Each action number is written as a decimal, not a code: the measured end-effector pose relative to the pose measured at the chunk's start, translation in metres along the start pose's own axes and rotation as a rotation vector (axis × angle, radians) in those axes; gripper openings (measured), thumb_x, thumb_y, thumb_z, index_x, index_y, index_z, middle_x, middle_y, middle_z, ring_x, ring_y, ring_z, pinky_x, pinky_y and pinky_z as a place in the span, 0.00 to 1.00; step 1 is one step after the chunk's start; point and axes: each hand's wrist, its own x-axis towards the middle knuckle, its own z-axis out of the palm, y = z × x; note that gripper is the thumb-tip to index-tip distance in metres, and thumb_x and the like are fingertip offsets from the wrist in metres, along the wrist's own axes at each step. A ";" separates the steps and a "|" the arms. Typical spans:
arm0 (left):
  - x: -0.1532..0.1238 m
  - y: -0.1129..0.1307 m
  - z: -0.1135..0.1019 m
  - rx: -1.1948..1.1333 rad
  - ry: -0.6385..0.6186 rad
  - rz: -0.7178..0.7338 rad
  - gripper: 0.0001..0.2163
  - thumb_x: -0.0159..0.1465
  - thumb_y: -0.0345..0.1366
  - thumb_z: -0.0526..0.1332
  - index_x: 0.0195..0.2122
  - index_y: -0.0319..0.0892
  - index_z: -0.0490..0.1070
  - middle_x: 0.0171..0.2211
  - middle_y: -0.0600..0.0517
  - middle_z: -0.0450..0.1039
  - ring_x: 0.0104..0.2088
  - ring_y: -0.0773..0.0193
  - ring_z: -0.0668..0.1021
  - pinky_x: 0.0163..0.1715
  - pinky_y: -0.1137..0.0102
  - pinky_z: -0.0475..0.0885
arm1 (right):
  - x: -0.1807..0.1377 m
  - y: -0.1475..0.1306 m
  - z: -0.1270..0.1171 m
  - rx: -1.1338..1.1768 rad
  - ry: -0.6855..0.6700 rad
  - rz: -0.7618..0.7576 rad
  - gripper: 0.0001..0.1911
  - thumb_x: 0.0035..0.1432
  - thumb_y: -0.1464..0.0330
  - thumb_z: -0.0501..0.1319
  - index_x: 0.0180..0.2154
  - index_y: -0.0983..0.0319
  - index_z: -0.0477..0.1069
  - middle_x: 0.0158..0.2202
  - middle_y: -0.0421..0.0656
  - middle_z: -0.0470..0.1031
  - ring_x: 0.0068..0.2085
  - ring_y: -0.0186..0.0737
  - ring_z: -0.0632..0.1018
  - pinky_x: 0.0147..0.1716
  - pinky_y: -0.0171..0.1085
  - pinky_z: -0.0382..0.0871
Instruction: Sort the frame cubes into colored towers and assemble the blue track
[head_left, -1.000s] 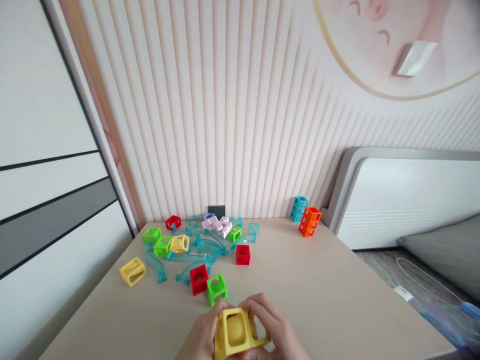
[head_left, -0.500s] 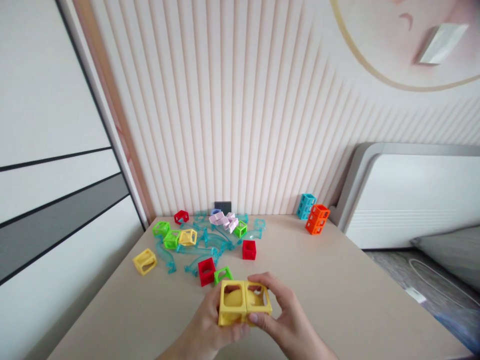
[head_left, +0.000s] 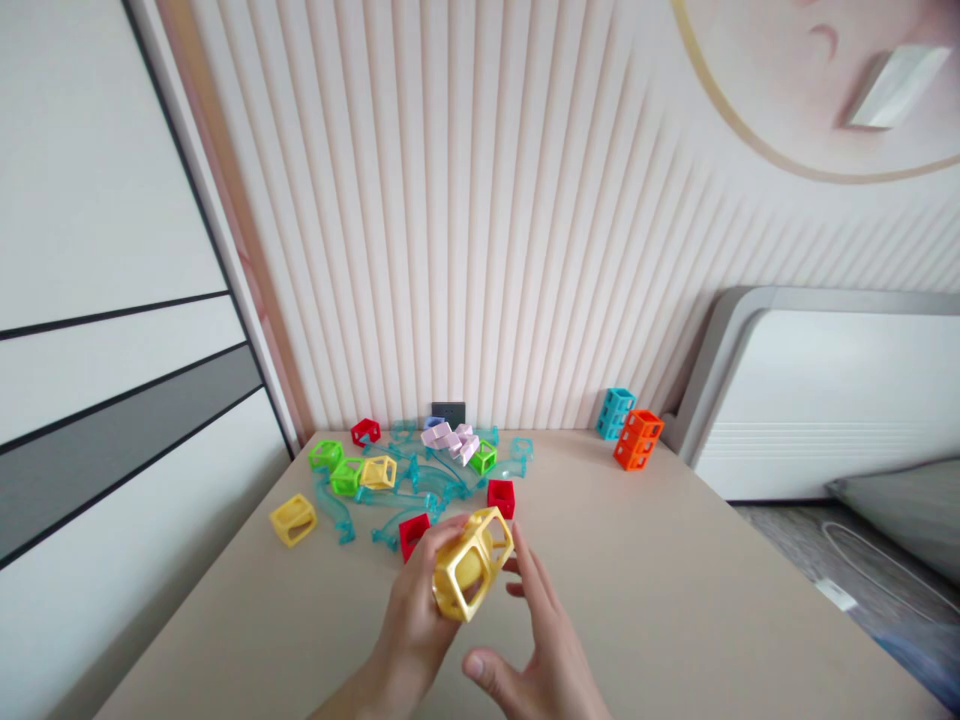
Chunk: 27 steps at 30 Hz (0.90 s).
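My left hand grips a pair of joined yellow cube blocks, open-framed with a rounded piece inside, tilted up to the right above the table. My right hand is open, thumb spread away, its fingertips close to the right end of the pair; whether they touch it I cannot tell. Just behind the blocks lie a red cube, partly covered by my left hand, and another red cube.
Curved clear-blue track pieces lie among green cubes, a yellow cube and pale purple pieces. Another yellow cube sits at the left. Blue and orange stacks stand at the back right, near the ribbed wall.
The yellow pair has swung from level to tilted, its right end rising. My right hand has let go and opened. My left hand now hides the green cube near it.
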 end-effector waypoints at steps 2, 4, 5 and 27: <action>-0.005 -0.007 0.005 0.030 -0.013 0.087 0.17 0.62 0.33 0.65 0.53 0.47 0.70 0.54 0.43 0.76 0.54 0.50 0.79 0.52 0.58 0.78 | -0.001 0.001 0.009 -0.016 0.030 0.023 0.60 0.51 0.51 0.72 0.73 0.55 0.39 0.68 0.54 0.58 0.64 0.61 0.69 0.57 0.51 0.72; -0.011 -0.010 0.011 0.037 -0.057 0.132 0.21 0.64 0.28 0.60 0.58 0.49 0.67 0.58 0.43 0.72 0.57 0.53 0.77 0.54 0.59 0.77 | 0.004 -0.001 0.011 -0.033 0.058 0.043 0.57 0.52 0.55 0.72 0.72 0.55 0.41 0.69 0.53 0.56 0.66 0.60 0.66 0.60 0.51 0.69; -0.013 -0.010 0.013 0.043 -0.094 0.150 0.24 0.63 0.26 0.59 0.60 0.50 0.64 0.60 0.43 0.70 0.60 0.53 0.75 0.56 0.59 0.75 | 0.007 -0.003 0.010 -0.038 0.063 0.048 0.53 0.54 0.57 0.72 0.72 0.54 0.44 0.69 0.52 0.56 0.67 0.59 0.65 0.61 0.50 0.68; -0.005 -0.011 -0.076 0.617 -0.357 0.475 0.11 0.63 0.31 0.61 0.46 0.49 0.76 0.55 0.48 0.77 0.51 0.61 0.82 0.51 0.77 0.73 | 0.189 0.161 -0.065 -0.672 0.231 0.614 0.43 0.56 0.53 0.65 0.67 0.63 0.54 0.57 0.58 0.62 0.57 0.59 0.72 0.57 0.46 0.64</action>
